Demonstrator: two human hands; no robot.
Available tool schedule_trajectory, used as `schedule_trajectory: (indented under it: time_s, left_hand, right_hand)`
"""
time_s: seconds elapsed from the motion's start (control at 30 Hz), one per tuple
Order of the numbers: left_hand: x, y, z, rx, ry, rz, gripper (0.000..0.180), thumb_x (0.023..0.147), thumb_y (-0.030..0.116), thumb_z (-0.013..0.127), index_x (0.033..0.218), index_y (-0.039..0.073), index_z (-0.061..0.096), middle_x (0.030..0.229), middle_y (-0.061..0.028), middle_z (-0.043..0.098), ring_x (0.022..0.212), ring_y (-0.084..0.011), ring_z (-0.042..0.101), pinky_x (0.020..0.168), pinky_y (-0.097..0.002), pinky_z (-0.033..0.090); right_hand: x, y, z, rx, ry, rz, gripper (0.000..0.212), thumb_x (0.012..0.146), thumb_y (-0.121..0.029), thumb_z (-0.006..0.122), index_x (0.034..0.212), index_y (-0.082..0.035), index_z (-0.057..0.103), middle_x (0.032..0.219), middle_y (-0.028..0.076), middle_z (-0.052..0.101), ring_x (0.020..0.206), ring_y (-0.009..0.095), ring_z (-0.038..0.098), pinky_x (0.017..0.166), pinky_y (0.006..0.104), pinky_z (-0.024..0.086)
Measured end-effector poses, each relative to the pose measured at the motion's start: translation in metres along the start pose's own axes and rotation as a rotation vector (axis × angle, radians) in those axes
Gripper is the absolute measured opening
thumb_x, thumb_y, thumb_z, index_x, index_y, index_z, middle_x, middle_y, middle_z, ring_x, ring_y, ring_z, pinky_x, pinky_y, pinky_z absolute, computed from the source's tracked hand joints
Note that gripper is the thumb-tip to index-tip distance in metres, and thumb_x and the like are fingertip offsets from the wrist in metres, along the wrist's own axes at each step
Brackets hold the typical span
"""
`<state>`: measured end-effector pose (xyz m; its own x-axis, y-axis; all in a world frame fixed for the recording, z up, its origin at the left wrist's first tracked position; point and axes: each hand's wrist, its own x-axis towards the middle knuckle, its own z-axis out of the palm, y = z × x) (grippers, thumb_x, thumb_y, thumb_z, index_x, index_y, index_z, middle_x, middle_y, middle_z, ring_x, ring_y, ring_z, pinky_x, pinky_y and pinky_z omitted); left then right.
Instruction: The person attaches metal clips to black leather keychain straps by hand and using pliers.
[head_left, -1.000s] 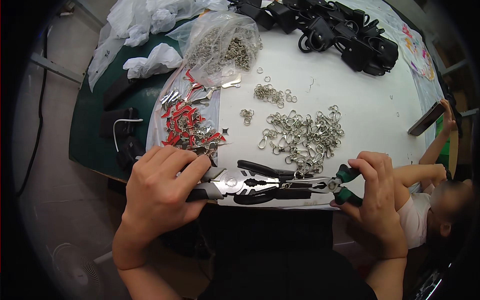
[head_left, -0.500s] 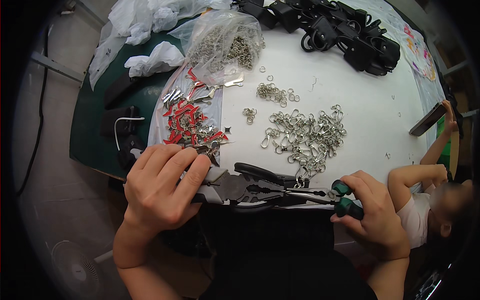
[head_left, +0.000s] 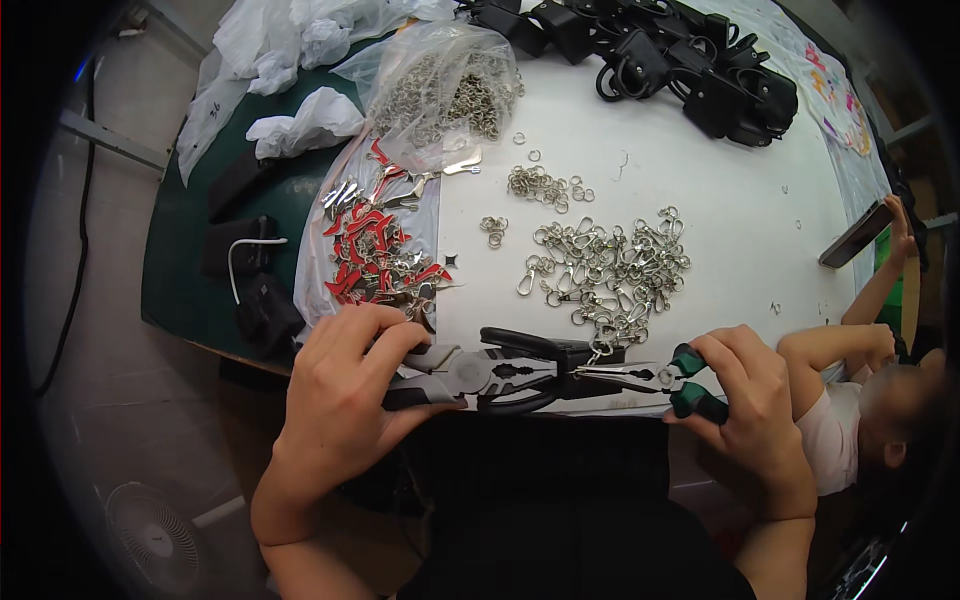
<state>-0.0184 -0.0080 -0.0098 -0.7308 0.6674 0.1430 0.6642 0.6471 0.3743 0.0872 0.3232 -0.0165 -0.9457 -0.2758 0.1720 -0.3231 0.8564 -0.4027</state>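
While both hands work at the near edge of the white surface [head_left: 700, 180], the left hand [head_left: 345, 385] is closed around the handles of the combination pliers [head_left: 480, 375], whose grey head points to the right. The right hand [head_left: 750, 400] is closed on the green handles of the long-nose pliers [head_left: 640, 377], and their thin tips point to the left, toward the other tool. Between the two noses hangs a small metal clasp [head_left: 600, 350]; it seems to be pinched there, but the view is too small to be sure which tool has it. So the clasp lies to the right of the left grip and to the left of the right grip, just at the surface edge.

Just behind it lies a loose pile of silver swivel clasps [head_left: 610, 265]. Farther left are red and silver charms [head_left: 375, 250] on clear plastic, and a clear bag of split rings [head_left: 450, 90]. Black straps [head_left: 680, 50] lie at the far side. At the right, another person's arm [head_left: 850, 345] rests near the surface.
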Motion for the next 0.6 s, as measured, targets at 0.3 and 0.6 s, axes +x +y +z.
schedule_trajectory:
  time_s: [0.3,0.6]
  left_hand:
    - [-0.03,0.012,0.067,0.054,-0.006,-0.039,0.056,0.06,0.027,0.088,0.105,0.005,0.064,0.106,-0.0098,0.057,0.103,-0.0322,0.055,0.083,-0.0434,0.046]
    - [0.005,0.02,0.076,-1.085,0.09,-0.094,0.059,0.072,0.011,0.089,0.122,0.002,0.058,0.119,-0.0125,0.063,0.106,-0.0225,0.065,0.088,-0.0328,0.051]
  right_hand:
    - [-0.009,0.018,-0.007,0.013,0.034,-0.002,0.06,0.066,-0.035,0.087,0.107,0.0,0.061,0.092,0.011,0.063,0.075,0.028,0.06,0.063,0.0368,0.048]
    - [0.003,0.029,0.021,0.256,0.007,0.001,0.063,0.07,-0.022,0.085,0.123,-0.003,0.058,0.113,0.015,0.059,0.097,0.032,0.056,0.084,0.0416,0.046]
